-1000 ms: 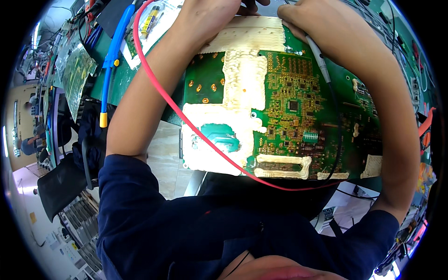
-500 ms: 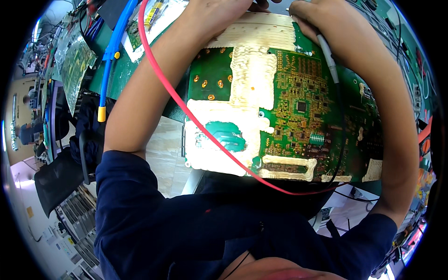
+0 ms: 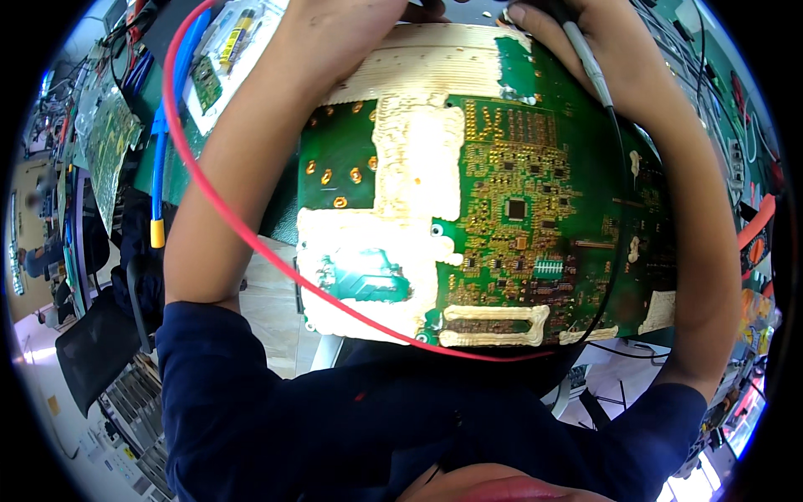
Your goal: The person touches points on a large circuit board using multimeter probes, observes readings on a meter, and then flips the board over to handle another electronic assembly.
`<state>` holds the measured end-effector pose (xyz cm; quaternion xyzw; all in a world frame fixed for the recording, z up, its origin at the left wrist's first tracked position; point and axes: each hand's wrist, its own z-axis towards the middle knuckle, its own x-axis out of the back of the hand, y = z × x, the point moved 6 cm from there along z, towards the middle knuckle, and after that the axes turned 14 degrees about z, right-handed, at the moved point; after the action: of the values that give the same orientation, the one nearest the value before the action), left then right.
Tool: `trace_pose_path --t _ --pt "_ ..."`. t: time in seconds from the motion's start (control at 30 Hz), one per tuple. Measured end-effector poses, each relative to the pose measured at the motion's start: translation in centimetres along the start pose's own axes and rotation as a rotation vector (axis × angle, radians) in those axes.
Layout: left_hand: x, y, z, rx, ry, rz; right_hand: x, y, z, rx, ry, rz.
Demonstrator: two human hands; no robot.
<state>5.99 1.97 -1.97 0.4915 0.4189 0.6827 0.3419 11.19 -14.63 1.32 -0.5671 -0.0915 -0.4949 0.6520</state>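
Compared with half a second ago, nearly everything sits further left in view, the red cable (image 3: 251,238) and the circuit board (image 3: 502,188) included, and the right hand (image 3: 585,50) has uncovered a teal patch (image 3: 519,71) at the board's far edge. Green desk (image 3: 146,171) shows on the left, with a yellow tube (image 3: 237,39) and a small green board (image 3: 207,81) beyond the left forearm. Further off are a black chair (image 3: 96,343), pale floor (image 3: 268,326) and another person (small and blurred).

Between the forearms, the circuit board lies component face up, its near part reaching past the desk's edge toward the torso. Its long axis seems to run left to right (the right forearm hides that end), with a cream strip along the far side.

A grey probe (image 3: 585,63) rests in the right hand's thumb crook; its fingertips are cut off, as are most of the left hand's (image 3: 360,25), so I cannot tell whether either pinches anything.
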Motion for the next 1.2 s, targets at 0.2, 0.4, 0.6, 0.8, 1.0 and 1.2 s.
trace_pose_path --t 0.2,0.4,0.6,0.8,1.0,1.2 --pt "0.3 -0.3 0.5 0.035 0.024 -0.082 0.3 0.0 -0.1 0.019 0.006 0.213" --pt "0.2 1.7 -0.2 -0.098 -0.017 0.006 0.2 0.1 -0.8 0.0 0.161 0.395" --pt "-0.9 3.0 -1.2 -0.308 0.027 0.083 2.2 1.0 -0.7 -0.133 0.176 0.494" --pt "-0.6 4.1 -1.5 -0.226 -0.312 -0.217 1.6 2.0 -0.9 -0.292 0.104 0.742" --pt "-0.3 1.6 -0.4 -0.319 -0.236 -0.173 1.4 2.8 -1.2 -0.308 0.127 0.705" --pt "0.5 1.6 0.1 -0.361 -0.192 -0.118 1.7 2.1 -1.3 -0.275 0.211 0.625"
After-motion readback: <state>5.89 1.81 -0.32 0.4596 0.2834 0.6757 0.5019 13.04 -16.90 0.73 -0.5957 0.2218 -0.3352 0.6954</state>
